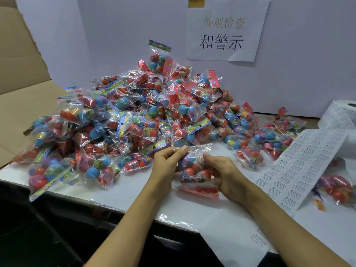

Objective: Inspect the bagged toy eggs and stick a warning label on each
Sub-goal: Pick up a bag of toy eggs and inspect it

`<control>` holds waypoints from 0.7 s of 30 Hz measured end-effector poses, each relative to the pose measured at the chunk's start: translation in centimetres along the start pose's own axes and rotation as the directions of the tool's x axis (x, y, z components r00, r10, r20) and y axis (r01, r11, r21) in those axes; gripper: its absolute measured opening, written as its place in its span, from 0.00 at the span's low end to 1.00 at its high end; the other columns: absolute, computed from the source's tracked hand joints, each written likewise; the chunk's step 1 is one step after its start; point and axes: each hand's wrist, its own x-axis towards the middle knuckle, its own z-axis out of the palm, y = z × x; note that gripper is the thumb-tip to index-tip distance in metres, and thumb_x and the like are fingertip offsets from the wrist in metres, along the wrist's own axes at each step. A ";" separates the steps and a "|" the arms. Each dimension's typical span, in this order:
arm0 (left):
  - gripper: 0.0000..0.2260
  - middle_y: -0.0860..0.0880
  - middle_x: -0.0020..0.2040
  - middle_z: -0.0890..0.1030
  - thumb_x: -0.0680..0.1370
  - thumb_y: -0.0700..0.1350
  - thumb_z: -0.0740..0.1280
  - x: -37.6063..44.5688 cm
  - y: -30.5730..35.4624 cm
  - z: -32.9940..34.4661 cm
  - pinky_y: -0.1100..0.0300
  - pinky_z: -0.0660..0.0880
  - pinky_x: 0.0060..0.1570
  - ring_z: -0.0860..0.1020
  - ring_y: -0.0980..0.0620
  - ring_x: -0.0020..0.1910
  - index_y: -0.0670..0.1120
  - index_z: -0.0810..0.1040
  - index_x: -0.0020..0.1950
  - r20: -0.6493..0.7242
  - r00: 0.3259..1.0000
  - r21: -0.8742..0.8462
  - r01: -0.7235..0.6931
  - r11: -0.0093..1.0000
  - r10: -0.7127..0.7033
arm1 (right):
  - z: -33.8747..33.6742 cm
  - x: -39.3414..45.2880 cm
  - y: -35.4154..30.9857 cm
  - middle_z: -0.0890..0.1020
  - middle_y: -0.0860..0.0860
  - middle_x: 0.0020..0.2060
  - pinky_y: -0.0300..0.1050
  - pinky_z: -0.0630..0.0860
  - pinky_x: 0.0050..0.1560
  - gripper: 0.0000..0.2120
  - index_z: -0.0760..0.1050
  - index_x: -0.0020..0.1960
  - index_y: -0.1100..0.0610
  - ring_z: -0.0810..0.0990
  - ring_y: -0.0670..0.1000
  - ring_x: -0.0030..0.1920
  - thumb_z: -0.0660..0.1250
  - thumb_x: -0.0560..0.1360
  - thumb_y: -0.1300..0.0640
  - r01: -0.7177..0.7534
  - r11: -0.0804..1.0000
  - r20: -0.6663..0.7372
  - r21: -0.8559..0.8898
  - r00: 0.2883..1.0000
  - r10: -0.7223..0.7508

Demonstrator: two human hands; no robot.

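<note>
Both my hands hold one clear bag of toy eggs point(194, 168) just above the white table, its red header card pointing toward me. My left hand point(167, 162) pinches the bag's upper left edge between thumb and fingers. My right hand point(221, 174) grips its right side with curled fingers. Behind the hands rises a big pile of bagged eggs point(134, 116) in red, blue and purple. A strip of white warning labels point(300, 170) runs from a label roll point(341, 116) at the right.
An open cardboard box point(21, 97) stands at the left. A paper sign point(227, 29) hangs on the white back wall. Several bags point(337, 187) lie to the right under the label strip. The table's front edge point(115, 205) runs diagonally, with dark space below.
</note>
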 end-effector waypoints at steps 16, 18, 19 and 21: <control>0.12 0.49 0.37 0.85 0.72 0.57 0.73 -0.5 0.4 0.0 0.66 0.76 0.33 0.84 0.54 0.36 0.51 0.86 0.36 0.131 0.988 0.067 0.073 0.995 -0.081 | -0.4 0.1 -0.4 0.85 0.57 0.40 0.43 0.77 0.28 0.11 0.86 0.43 0.58 0.84 0.52 0.42 0.66 0.79 0.59 0.021 0.999 -0.247 -0.044 0.969 -0.032; 0.12 0.47 0.38 0.85 0.70 0.56 0.74 -0.5 0.3 -0.1 0.61 0.79 0.37 0.84 0.51 0.38 0.48 0.86 0.37 0.159 0.985 0.092 0.056 0.994 -0.070 | -0.5 0.2 -0.3 0.84 0.57 0.40 0.43 0.77 0.30 0.11 0.85 0.43 0.58 0.83 0.51 0.43 0.66 0.79 0.58 0.033 0.999 -0.240 -0.036 0.970 -0.041; 0.12 0.45 0.38 0.85 0.71 0.55 0.74 -0.4 0.3 -0.1 0.58 0.80 0.37 0.84 0.49 0.38 0.47 0.87 0.38 0.162 0.984 0.086 0.054 0.995 -0.067 | -0.5 0.2 -0.3 0.84 0.57 0.41 0.43 0.77 0.30 0.11 0.85 0.43 0.58 0.83 0.51 0.43 0.67 0.79 0.57 0.041 0.998 -0.233 -0.038 0.971 -0.049; 0.11 0.42 0.40 0.85 0.71 0.52 0.75 -0.4 0.2 -0.2 0.55 0.81 0.38 0.84 0.46 0.39 0.44 0.87 0.40 0.154 0.986 0.064 0.061 0.996 -0.071 | -0.4 0.2 -0.2 0.85 0.58 0.41 0.43 0.78 0.29 0.11 0.85 0.43 0.57 0.84 0.53 0.41 0.70 0.77 0.50 0.051 0.997 -0.207 -0.057 0.976 -0.062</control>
